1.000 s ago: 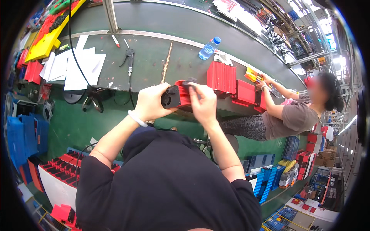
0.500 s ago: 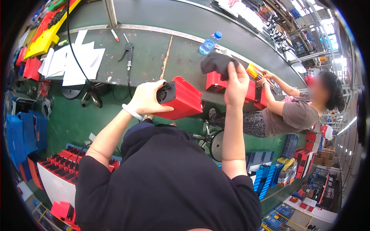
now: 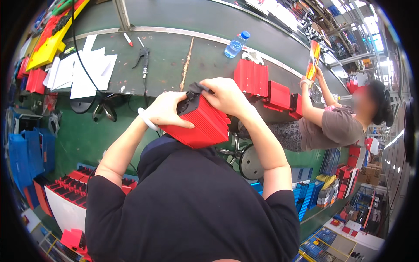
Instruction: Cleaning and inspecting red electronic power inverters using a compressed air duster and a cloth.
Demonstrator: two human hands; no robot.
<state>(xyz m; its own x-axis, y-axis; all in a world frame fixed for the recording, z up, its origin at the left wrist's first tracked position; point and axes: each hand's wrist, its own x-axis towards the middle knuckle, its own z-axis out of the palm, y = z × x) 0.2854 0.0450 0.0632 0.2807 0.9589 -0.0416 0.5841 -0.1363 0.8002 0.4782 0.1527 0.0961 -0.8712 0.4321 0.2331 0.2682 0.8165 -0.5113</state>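
Observation:
A red ribbed metal housing (image 3: 203, 124) with a black fan end plate (image 3: 188, 105) is held up in front of my body, off the bench. My left hand (image 3: 168, 111) grips it at the fan end, thumb along the ribbed side and fingers over the far edge. In my right hand (image 3: 224, 96) is a dark cloth (image 3: 197, 88), bunched under the fingers and pressed on the housing's top edge beside the end plate. Most of the cloth is hidden by that hand.
On the dark bench (image 3: 168, 56) lie papers (image 3: 94, 70), an air blow gun (image 3: 143, 56) and a red marker (image 3: 128, 39). A water bottle (image 3: 237, 45) stands near more red housings (image 3: 252, 78). At right a co-worker (image 3: 334, 124) holds up a red and yellow piece (image 3: 313, 61). A stool (image 3: 252, 161) stands below.
My right hand has brought the cloth down and left onto the housing, which has tilted slightly. The co-worker has raised the red and yellow piece from the bench.

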